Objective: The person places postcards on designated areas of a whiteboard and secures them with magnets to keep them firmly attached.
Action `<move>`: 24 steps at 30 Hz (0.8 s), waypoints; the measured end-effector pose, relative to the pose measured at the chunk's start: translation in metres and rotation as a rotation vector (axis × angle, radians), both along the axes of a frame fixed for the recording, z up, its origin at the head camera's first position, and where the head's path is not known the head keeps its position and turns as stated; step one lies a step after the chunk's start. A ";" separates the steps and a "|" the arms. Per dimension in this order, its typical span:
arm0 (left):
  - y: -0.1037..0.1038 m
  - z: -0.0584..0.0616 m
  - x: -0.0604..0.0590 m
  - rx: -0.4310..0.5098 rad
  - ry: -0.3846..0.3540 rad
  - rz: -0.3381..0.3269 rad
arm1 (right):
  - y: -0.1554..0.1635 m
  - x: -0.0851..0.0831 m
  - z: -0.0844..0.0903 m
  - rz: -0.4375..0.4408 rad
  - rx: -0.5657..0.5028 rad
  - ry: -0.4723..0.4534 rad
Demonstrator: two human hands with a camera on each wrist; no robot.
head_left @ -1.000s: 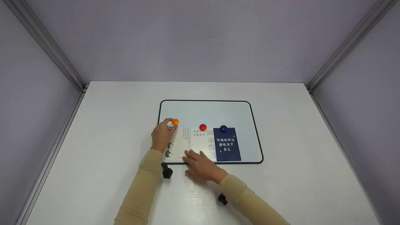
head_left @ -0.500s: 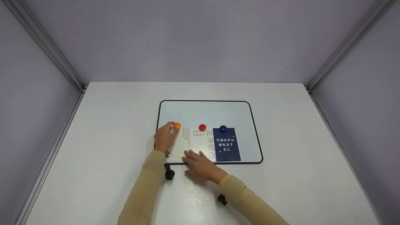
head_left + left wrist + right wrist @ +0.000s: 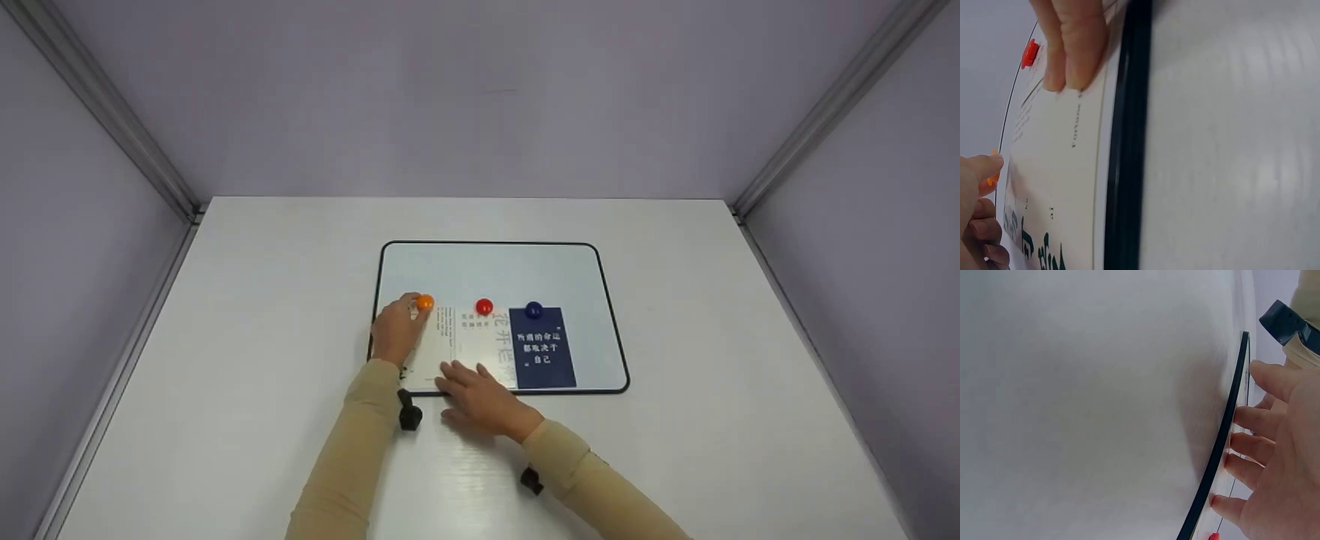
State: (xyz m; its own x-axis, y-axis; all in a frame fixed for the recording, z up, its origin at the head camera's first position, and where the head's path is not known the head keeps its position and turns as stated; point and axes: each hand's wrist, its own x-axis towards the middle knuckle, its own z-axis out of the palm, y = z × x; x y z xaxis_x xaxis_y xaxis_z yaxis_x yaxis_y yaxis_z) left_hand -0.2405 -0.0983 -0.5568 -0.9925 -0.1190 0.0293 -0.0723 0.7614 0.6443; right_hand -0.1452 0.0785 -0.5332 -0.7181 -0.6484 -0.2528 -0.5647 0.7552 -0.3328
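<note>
My left hand (image 3: 395, 330) pinches an orange round magnet (image 3: 425, 301) between thumb and fingers, right at the top edge of the left cream card (image 3: 427, 352) on a whiteboard (image 3: 487, 270). The left wrist view shows the orange magnet (image 3: 994, 179) mostly behind the fingers. My right hand (image 3: 484, 399) lies with spread fingers on the lower edge of the cream cards; its fingertips touch them in the right wrist view. A red magnet (image 3: 484, 307) sits at the top of the middle cream card (image 3: 480, 345). On the navy card (image 3: 544, 367) is a dark blue magnet (image 3: 534, 310).
The whiteboard's black frame (image 3: 619, 337) forms a raised rim around the cards. Below it spreads the white table (image 3: 712, 420). Grey walls (image 3: 480, 112) close off the back and both sides.
My left hand has come down slightly toward me and to the right, bringing the orange magnet from above the card to its top edge. The right hand stays where it was.
</note>
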 end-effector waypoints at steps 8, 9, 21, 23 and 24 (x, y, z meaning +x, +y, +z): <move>0.002 -0.003 0.000 -0.014 -0.001 0.013 | 0.000 0.000 0.000 -0.006 0.008 -0.012; 0.003 -0.003 0.001 -0.013 0.001 0.012 | 0.000 0.000 0.001 -0.008 0.006 -0.017; 0.002 -0.004 0.004 -0.042 0.040 0.005 | -0.007 -0.002 0.004 0.017 0.015 0.118; 0.002 -0.003 0.004 -0.033 0.033 0.008 | -0.008 -0.002 0.004 0.016 0.005 0.139; 0.002 -0.002 0.004 -0.029 0.028 0.012 | -0.009 -0.003 0.004 0.014 0.000 0.149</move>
State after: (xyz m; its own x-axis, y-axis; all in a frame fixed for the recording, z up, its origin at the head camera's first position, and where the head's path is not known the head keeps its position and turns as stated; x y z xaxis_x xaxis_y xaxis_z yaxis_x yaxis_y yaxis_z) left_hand -0.2361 -0.0966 -0.5591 -0.9897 -0.1295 0.0605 -0.0637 0.7789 0.6239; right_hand -0.1481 0.0694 -0.5293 -0.7383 -0.6588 -0.1446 -0.6185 0.7467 -0.2446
